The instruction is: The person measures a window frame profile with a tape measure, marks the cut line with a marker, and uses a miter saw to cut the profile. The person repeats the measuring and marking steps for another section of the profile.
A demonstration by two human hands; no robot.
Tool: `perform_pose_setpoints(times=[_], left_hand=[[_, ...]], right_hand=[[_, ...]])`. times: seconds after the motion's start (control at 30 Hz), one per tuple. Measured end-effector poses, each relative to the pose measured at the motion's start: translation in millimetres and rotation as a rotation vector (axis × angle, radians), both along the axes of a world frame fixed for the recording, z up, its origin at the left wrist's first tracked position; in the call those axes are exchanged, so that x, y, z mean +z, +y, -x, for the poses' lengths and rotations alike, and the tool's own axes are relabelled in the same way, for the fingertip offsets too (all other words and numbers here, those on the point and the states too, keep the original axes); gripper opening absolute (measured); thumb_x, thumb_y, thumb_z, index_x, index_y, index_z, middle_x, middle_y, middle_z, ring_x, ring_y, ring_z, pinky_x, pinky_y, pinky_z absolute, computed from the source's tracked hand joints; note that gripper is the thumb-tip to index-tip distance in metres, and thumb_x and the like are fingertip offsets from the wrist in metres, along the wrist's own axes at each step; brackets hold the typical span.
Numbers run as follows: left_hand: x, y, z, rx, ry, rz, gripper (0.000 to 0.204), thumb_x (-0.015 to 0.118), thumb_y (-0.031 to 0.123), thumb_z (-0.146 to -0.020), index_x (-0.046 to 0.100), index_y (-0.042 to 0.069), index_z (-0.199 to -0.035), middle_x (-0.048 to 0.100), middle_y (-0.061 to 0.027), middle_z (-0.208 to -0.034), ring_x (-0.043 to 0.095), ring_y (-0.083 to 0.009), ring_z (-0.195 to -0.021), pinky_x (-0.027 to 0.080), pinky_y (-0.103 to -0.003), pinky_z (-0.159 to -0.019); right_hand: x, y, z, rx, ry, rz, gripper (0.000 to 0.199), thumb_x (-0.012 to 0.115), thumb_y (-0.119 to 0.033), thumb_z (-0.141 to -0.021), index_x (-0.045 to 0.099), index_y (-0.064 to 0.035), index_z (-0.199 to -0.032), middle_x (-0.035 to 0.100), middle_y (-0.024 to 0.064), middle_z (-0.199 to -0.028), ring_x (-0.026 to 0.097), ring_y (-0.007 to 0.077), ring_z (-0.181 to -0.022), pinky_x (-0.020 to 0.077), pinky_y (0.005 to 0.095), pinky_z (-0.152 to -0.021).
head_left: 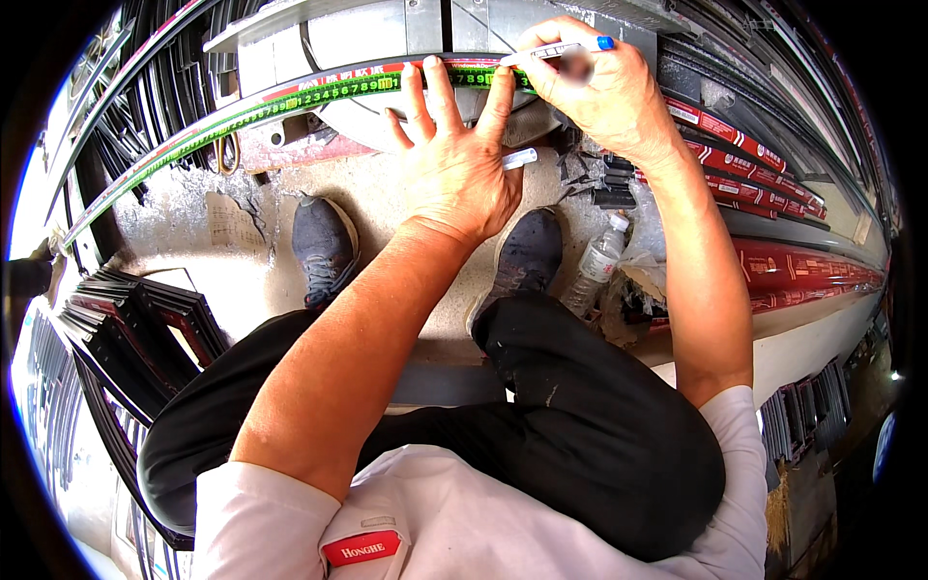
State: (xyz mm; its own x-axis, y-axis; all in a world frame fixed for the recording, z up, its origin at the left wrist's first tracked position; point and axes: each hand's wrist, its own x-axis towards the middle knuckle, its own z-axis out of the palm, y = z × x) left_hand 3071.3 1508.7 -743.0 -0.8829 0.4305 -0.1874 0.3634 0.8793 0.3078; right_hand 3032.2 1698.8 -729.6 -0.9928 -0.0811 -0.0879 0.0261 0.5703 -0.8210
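Note:
A green tape measure blade (261, 108) is stretched along a long metal profile with a red printed film (387, 70). My left hand (449, 169) lies over it, index, middle and other fingertips spread and pressing on the blade and the profile's edge. A pale marker cap (519, 159) sticks out from beneath that hand on the thumb side, seemingly held by the tucked thumb. My right hand (609, 97) is closed round a white marker (556, 52) with a blue end. Its tip meets the profile beside my left index fingertip.
Below the hands stand my two shoes (324, 242) on the floor. A clear plastic bottle (594, 266) is right of them. Red-wrapped profiles (744, 184) are stacked on the right. Black frame pieces (135, 324) lean at the left, and more dark profiles (164, 87) stand behind.

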Motion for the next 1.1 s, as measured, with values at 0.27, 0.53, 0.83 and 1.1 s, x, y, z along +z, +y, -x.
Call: perform_pose_setpoints(times=[0.27, 0.53, 0.83, 1.1], left_hand=[[-0.4, 0.3, -0.3, 0.002, 0.001, 0.002, 0.091, 0.069, 0.036, -0.085, 0.024, 0.033, -0.165, 0.015, -0.0365, -0.160, 0.013, -0.0581, -0.150, 0.016, -0.071, -0.118], [-1.0, 0.0, -0.6, 0.002, -0.004, -0.002, 0.093, 0.069, 0.036, -0.085, 0.022, 0.033, -0.165, 0.013, -0.0372, -0.160, 0.011, -0.0580, -0.151, 0.016, -0.071, -0.118], [-0.9, 1.2, -0.7, 0.004, -0.010, 0.014, 0.093, 0.070, 0.037, -0.085, 0.023, 0.034, -0.165, 0.012, -0.0371, -0.161, 0.011, -0.0578, -0.151, 0.015, -0.070, -0.118], [-1.2, 1.0, -0.6, 0.001, -0.003, 0.016, 0.093, 0.070, 0.037, -0.085, 0.023, 0.034, -0.165, 0.013, -0.0373, -0.161, 0.011, -0.0577, -0.151, 0.016, -0.070, -0.118]], right_hand=[[1.4, -0.2, -0.2, -0.008, -0.013, -0.033, 0.015, 0.076, -0.018, -0.095, 0.073, -0.0105, -0.107, 0.063, -0.0063, -0.078, 0.048, 0.0035, -0.063, 0.0424, 0.0231, -0.055], [4.5, -1.2, 0.3, -0.013, -0.025, -0.068, 0.014, 0.075, -0.017, -0.094, 0.074, -0.0119, -0.107, 0.062, -0.0055, -0.074, 0.048, 0.0038, -0.061, 0.0415, 0.0243, -0.053], [0.2, 0.4, -0.5, -0.012, 0.000, -0.016, 0.015, 0.075, -0.017, -0.095, 0.073, -0.0108, -0.108, 0.066, -0.0051, -0.080, 0.051, 0.0040, -0.063, 0.0451, 0.0233, -0.057], [2.0, 0.1, 0.5, -0.015, -0.016, -0.021, 0.015, 0.075, -0.017, -0.095, 0.073, -0.0102, -0.108, 0.068, -0.0057, -0.084, 0.052, 0.0041, -0.064, 0.0461, 0.0234, -0.058]])
